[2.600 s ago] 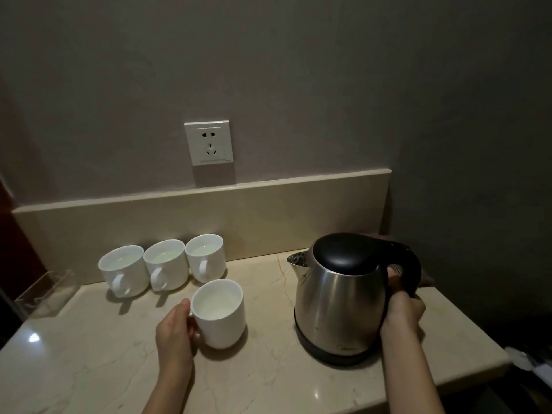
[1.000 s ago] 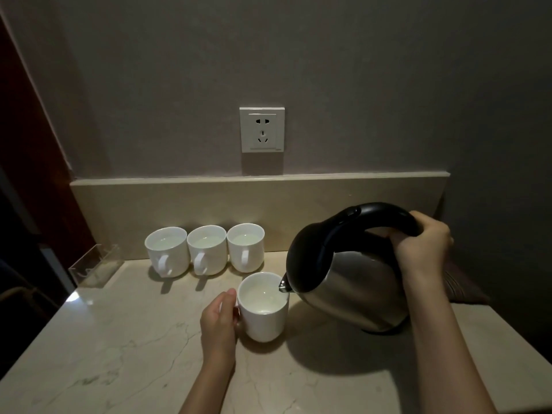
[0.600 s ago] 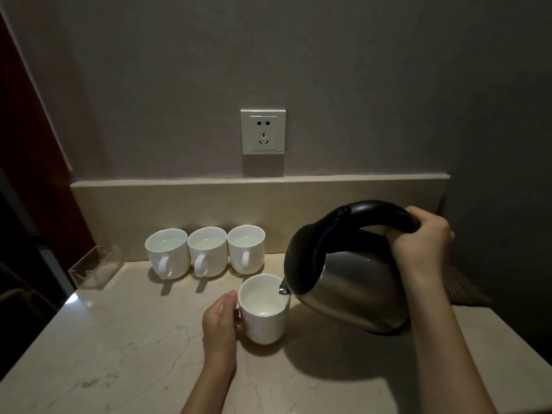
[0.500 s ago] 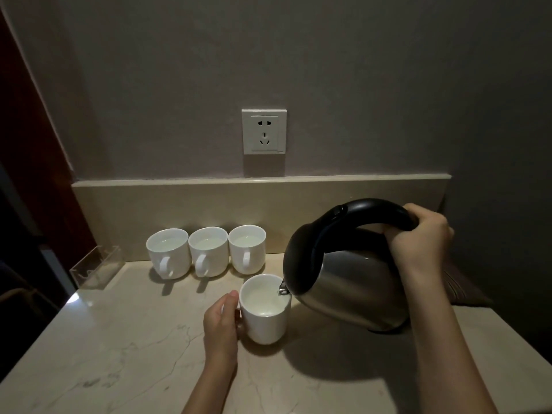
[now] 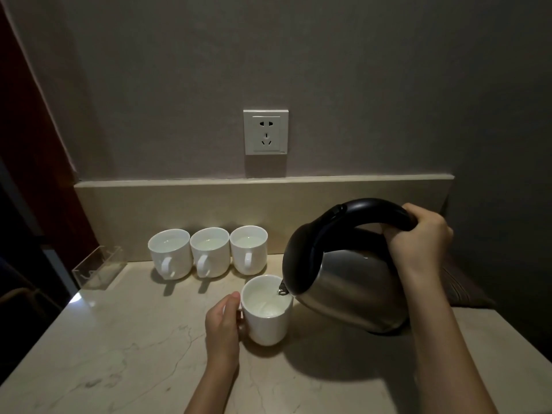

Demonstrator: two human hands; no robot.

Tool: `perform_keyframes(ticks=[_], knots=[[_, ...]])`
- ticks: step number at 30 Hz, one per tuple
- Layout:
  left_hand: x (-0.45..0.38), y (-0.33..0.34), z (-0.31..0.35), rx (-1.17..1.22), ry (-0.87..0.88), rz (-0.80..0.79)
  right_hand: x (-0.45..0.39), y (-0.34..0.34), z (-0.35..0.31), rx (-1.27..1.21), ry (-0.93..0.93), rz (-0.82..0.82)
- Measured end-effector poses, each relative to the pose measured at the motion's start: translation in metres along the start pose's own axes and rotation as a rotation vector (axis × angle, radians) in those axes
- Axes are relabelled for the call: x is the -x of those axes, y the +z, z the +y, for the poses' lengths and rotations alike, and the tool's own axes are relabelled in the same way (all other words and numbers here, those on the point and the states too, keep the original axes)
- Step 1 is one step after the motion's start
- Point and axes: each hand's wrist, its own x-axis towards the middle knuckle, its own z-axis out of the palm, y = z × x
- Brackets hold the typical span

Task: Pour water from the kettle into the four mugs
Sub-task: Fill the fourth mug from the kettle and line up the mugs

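Right hand (image 5: 419,237) clenched round kettle (image 5: 346,273) handle, left hand (image 5: 222,321) gripping front mug (image 5: 266,309) — best kept tilting gently, spout low over rim, levelling before brimful.

Marble counter (image 5: 125,363) with four white mugs (image 5: 209,255), clear tray (image 5: 97,268).

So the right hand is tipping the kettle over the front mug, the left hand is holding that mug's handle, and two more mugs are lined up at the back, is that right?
Not quite: the head view shows three mugs lined up at the back, not two. The rest holds: the right hand tips the kettle over the front mug, and the left hand holds that mug's handle.
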Motion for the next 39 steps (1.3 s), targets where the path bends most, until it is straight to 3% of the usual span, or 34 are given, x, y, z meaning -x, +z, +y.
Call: perform_keyframes(ticks=[39], knots=[[-0.0024,0.0010,-0.0023,-0.027,-0.007,0.021,-0.0024,-0.0034,-0.0020,-0.006,0.079,-0.044]])
